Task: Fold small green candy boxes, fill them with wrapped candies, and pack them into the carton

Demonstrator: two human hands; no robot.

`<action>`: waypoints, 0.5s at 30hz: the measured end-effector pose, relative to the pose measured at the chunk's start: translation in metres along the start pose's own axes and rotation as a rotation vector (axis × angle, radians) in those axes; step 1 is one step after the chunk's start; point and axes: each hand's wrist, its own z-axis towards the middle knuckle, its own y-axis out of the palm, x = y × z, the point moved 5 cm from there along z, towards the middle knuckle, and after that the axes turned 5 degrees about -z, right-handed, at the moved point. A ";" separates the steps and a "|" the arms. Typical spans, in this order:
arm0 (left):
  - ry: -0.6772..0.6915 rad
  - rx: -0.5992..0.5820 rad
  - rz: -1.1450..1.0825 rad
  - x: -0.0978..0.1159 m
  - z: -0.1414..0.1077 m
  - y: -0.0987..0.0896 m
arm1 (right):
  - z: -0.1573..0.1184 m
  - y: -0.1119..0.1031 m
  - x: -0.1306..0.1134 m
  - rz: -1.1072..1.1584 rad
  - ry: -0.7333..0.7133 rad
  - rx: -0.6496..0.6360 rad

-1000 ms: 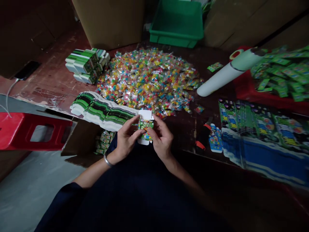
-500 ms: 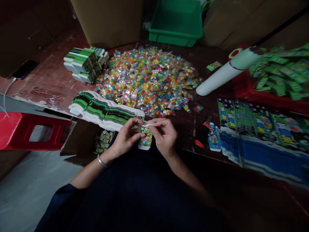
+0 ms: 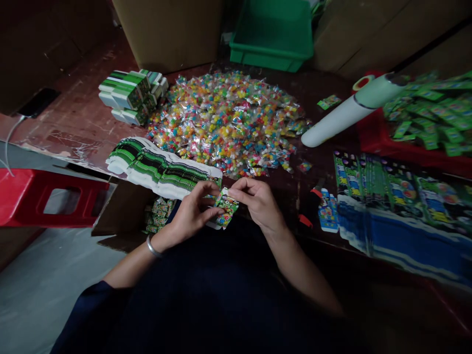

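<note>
A small green printed box [image 3: 227,209] is between my hands at the table's front edge, its white end flap up. My left hand [image 3: 195,211] holds it from the left, thumb across its face. With thumb and index finger together, my right hand [image 3: 256,199] pinches at the box's upper flap. Just left of them lies a long fanned row of flat green and white cartons [image 3: 162,169]. Behind is a large heap of clear packets of colourful candies [image 3: 224,123].
An open cardboard box [image 3: 118,211] with small packets sits below the table edge at left. Stacked green cartons [image 3: 123,93], a green bin [image 3: 273,46], a white roll [image 3: 332,123], an orange-handled cutter [image 3: 305,221], a blue box [image 3: 328,211] and blue-green pouches [image 3: 401,216] surround the heap.
The small box has turned and tilted, showing more of its printed face. My right hand has shifted slightly right, with its fingers now at the top flap. The view has moved a little.
</note>
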 end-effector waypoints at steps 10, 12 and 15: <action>-0.011 0.018 -0.009 0.000 -0.001 0.004 | -0.042 0.013 -0.019 -0.363 -0.407 0.261; -0.037 0.006 -0.013 -0.003 -0.002 0.004 | -0.043 0.013 -0.017 -0.371 -0.461 0.202; -0.100 -0.030 -0.020 -0.002 -0.006 -0.003 | -0.032 0.000 -0.007 -0.368 -0.456 0.094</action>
